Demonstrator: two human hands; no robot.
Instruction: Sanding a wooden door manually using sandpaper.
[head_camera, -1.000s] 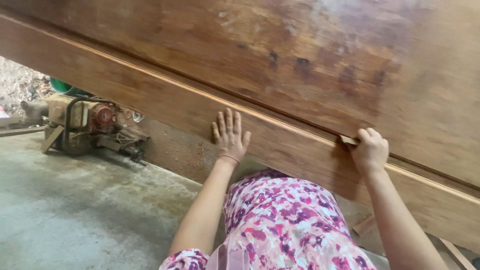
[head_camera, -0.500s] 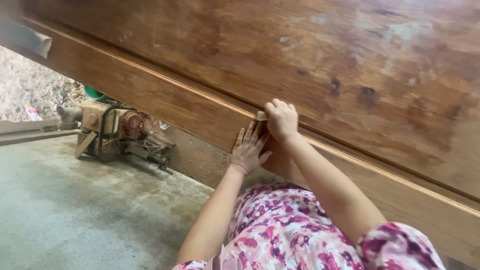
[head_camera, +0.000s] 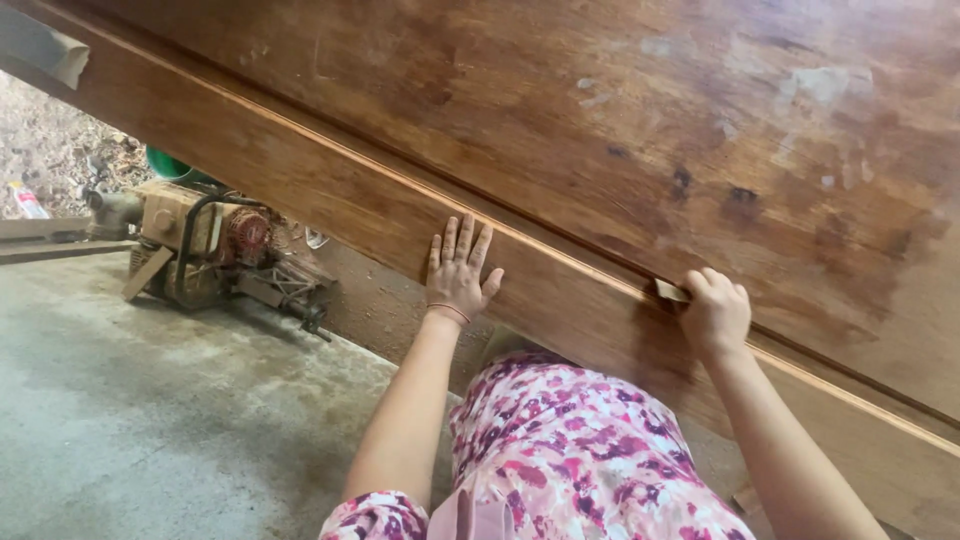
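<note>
We see a large brown wooden panel (head_camera: 620, 120) that fills the upper and right part of the view and slopes down from the upper left corner to the lower right. Its face is worn, with pale patches and dark spots toward the right. A raised wooden rail (head_camera: 300, 190) runs along the panel's lower edge, with a narrow groove between the rail and the main face.

Below the panel lies a grey concrete floor (head_camera: 130, 420), which occupies the lower left of the view. On the floor, near the left end of the panel, stands a small engine-driven machine (head_camera: 210, 250) with a tan housing, a red part and a black frame. A green object is partly visible just behind it; we cannot tell what it is.

Our lap, covered in pink floral fabric (head_camera: 570, 450), shows at the bottom centre, below the rail.

Our left hand (head_camera: 458, 275) lies open and flat against the face of the rail, fingers spread and pointing up, near the middle of the rail's length.

Our right hand (head_camera: 715, 312) is closed around a small folded piece of sandpaper (head_camera: 670, 291) and presses it into the groove at the rail's upper edge, to the right of the left hand and well apart from it.
</note>
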